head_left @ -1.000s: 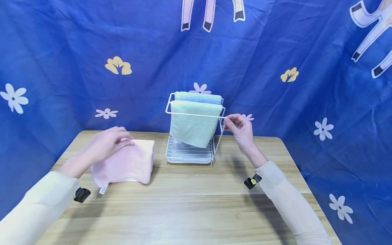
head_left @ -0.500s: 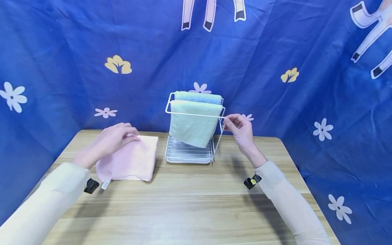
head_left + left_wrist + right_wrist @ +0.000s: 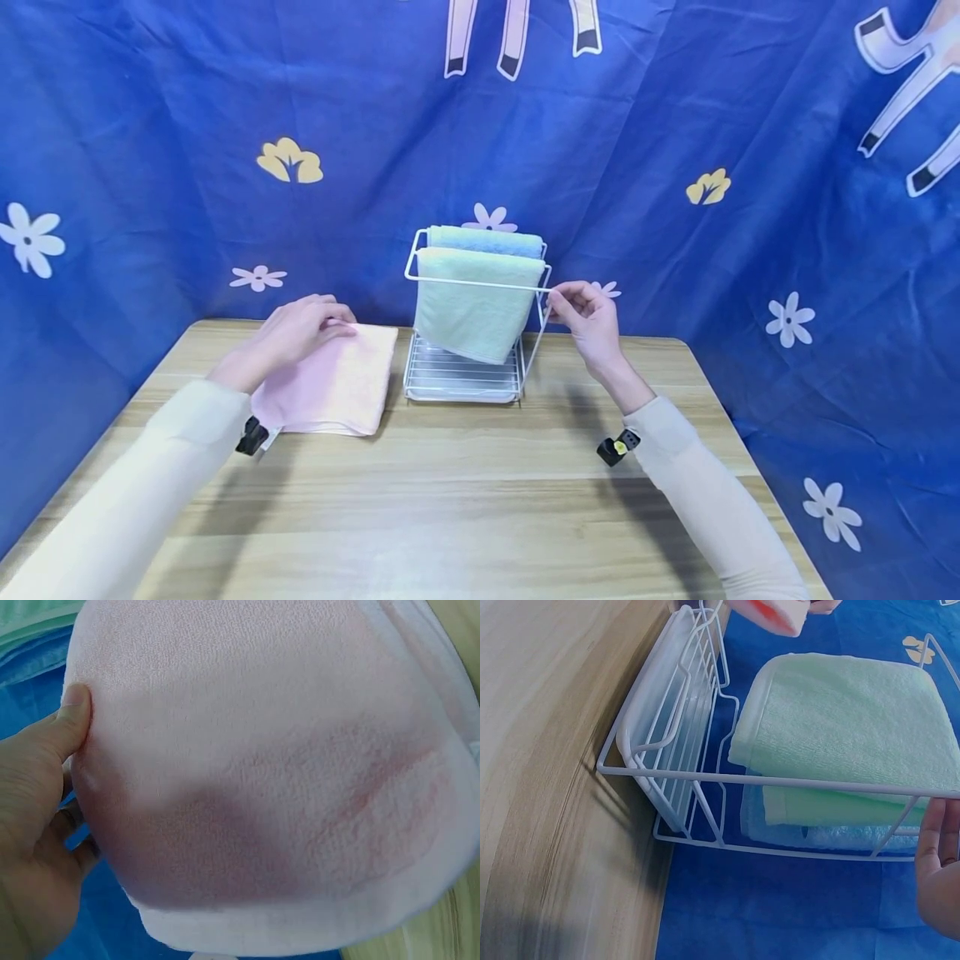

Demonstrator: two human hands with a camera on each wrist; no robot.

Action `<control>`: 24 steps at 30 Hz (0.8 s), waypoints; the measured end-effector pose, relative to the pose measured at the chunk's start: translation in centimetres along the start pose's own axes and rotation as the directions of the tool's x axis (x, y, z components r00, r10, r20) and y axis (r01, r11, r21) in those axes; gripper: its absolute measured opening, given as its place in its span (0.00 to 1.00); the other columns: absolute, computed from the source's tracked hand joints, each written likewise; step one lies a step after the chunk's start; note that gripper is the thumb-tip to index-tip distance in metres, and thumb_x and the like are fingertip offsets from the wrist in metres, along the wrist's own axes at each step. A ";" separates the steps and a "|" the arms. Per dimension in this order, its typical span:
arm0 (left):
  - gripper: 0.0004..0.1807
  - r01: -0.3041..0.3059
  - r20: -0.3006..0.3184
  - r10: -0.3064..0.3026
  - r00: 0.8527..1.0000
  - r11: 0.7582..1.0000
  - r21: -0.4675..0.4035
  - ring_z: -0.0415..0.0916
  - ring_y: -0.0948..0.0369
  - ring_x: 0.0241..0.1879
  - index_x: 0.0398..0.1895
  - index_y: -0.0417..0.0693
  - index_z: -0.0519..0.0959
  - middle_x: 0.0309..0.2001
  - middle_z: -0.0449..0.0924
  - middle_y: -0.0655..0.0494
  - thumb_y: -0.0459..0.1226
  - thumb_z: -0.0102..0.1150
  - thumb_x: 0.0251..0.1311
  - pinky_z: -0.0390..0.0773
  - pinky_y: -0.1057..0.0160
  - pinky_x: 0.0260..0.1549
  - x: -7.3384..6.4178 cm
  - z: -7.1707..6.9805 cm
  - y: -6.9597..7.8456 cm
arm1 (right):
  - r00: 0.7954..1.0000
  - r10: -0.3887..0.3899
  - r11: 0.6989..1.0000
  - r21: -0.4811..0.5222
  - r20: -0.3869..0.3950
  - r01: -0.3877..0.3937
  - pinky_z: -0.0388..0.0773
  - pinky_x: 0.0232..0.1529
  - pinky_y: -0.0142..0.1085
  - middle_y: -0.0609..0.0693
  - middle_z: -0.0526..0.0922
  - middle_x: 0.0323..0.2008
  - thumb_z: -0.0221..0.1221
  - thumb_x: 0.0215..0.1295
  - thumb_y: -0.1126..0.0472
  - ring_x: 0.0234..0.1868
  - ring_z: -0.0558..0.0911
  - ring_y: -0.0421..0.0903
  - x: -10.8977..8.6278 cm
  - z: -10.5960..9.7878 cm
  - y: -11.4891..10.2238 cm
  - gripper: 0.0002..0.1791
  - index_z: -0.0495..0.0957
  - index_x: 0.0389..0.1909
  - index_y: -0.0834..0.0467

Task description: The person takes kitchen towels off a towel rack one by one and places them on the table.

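A folded pink towel point(image 3: 337, 383) hangs from my left hand point(image 3: 296, 333), just left of a white wire rack point(image 3: 480, 285). The left wrist view shows the thumb pressed on the near face of the pink towel point(image 3: 262, 750), the fingers behind its edge. My right hand point(image 3: 592, 325) pinches the rack's front right corner. Over the rack's bars hang a green towel point(image 3: 476, 308) in front and a blue towel point(image 3: 487, 240) behind it. In the right wrist view, fingers of the right hand point(image 3: 941, 855) touch the rack's side rail.
A white drip tray point(image 3: 461, 394) sits in the rack's base under a wire grid. The rack stands near the back edge of a wooden table point(image 3: 465, 500). Close behind hangs a blue curtain point(image 3: 360, 192) printed with flowers.
My left hand has moved right and slightly away from me, bringing the pink towel closer to the rack. The right hand stays at the rack's corner.
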State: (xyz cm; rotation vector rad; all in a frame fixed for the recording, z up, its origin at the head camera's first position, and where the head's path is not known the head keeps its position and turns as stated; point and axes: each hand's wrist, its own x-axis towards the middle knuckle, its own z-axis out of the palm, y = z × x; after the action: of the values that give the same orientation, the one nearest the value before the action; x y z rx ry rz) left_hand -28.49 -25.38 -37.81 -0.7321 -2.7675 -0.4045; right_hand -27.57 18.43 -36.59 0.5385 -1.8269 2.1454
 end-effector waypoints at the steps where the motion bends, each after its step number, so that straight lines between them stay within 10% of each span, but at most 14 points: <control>1: 0.04 0.003 0.002 -0.003 1.000 1.000 -0.002 0.84 0.48 0.46 0.42 0.55 0.88 0.42 0.87 0.52 0.43 0.67 0.71 0.82 0.41 0.43 0.1 0.2 -0.1 | 1.000 0.001 1.000 0.003 -0.004 -0.001 0.87 0.39 0.29 0.40 0.88 0.30 0.58 0.73 0.76 0.32 0.86 0.35 0.0 0.0 0.0 0.19 0.85 0.36 0.47; 24: 0.08 0.095 0.083 -0.091 0.992 0.995 -0.041 0.82 0.43 0.49 0.46 0.51 0.88 0.45 0.87 0.47 0.42 0.64 0.73 0.79 0.39 0.50 2.1 2.5 -2.2 | 1.000 0.013 1.000 0.003 -0.006 -0.013 0.87 0.39 0.30 0.42 0.88 0.29 0.57 0.73 0.76 0.31 0.86 0.36 0.0 0.1 -0.1 0.18 0.85 0.36 0.48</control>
State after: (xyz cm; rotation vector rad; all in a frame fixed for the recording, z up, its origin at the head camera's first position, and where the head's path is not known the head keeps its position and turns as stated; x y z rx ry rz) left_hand -31.87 -25.48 -39.96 -0.6446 -2.8856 -0.4666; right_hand -27.50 18.35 -36.45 0.5221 -1.8295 2.1555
